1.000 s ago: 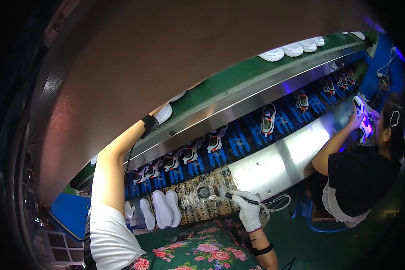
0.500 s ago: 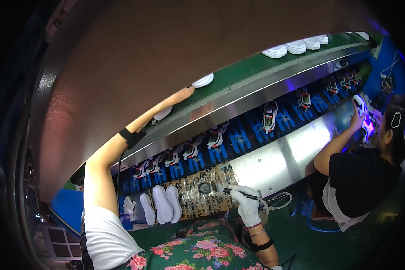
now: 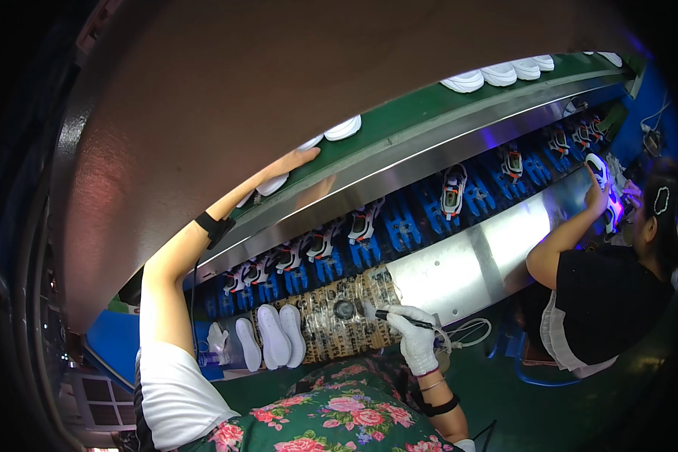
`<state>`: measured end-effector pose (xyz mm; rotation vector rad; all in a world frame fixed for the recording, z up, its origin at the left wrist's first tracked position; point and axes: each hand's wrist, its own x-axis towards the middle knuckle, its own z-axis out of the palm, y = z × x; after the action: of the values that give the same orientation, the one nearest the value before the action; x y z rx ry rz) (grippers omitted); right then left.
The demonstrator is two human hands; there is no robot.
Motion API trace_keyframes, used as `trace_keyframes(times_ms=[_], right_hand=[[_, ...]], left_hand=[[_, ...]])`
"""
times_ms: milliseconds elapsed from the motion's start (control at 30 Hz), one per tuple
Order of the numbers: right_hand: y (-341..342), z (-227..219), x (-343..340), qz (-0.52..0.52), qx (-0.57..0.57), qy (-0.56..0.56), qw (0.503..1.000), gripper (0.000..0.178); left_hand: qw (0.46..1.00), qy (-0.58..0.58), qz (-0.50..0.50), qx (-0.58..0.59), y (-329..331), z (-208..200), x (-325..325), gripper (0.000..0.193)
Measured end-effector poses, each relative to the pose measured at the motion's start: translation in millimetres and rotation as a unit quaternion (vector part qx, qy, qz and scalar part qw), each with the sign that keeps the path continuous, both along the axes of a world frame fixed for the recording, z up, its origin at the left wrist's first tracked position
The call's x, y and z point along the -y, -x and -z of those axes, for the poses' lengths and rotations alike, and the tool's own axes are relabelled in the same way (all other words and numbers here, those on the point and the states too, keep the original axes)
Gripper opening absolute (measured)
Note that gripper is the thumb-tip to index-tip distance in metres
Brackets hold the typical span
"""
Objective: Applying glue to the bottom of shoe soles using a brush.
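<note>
Two hands work apart in the head view. The left hand (image 3: 297,160) is stretched far up to the green belt (image 3: 422,113), its flat, open palm lying on the belt just beside a white sole (image 3: 272,184) and near a second sole (image 3: 343,128); it grips nothing that I can see, though the fingertips are small and half merged with the belt edge. The gloved right hand (image 3: 414,339) is closed around a dark pen-like tool (image 3: 399,319), tip pointing left toward a round pot (image 3: 343,309) on the patterned mat (image 3: 331,328). Three more white soles (image 3: 271,339) lie at the mat's left end.

To take the nearest sole cleanly, I judge the left hand should slide onto it and pinch its edge before lifting, keeping the forearm clear of the steel rail (image 3: 399,177), while the right hand holds the tool steady off the mat.

The big brown hood (image 3: 279,83) hides the belt's far side. The shoes on blue holders (image 3: 452,192) are too small to read in detail. A co-worker (image 3: 610,294) at right holds a shoe under violet light; that grip is blurred.
</note>
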<state>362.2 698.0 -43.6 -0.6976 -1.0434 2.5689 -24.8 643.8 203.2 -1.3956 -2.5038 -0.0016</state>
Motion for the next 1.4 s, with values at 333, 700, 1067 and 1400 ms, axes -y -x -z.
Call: trace_keyframes(times_ms=[333, 700, 1067, 1400], right_hand=[[4.1, 2.4, -0.8, 0.01, -0.01, 0.015, 1.0, 0.015], [-7.0, 7.0, -16.5, 0.056, 0.021, 0.026, 0.998, 0.017], [-8.4, 13.4, -19.6, 0.064, -0.004, 0.026, 0.998, 0.016], [-12.3, 5.6, -21.0, 0.028, 0.018, 0.016, 0.999, 0.016]], left_hand=[[0.993, -0.112, 0.042, 0.007, -26.7, -29.1, -30.6, 0.041], [0.998, -0.006, 0.048, 0.042, 38.6, -5.9, -126.3, 0.031], [0.971, -0.051, 0.034, 0.23, 135.4, -18.0, -156.9, 0.097], [0.981, -0.012, -0.007, 0.195, 12.6, -26.8, -20.5, 0.07]])
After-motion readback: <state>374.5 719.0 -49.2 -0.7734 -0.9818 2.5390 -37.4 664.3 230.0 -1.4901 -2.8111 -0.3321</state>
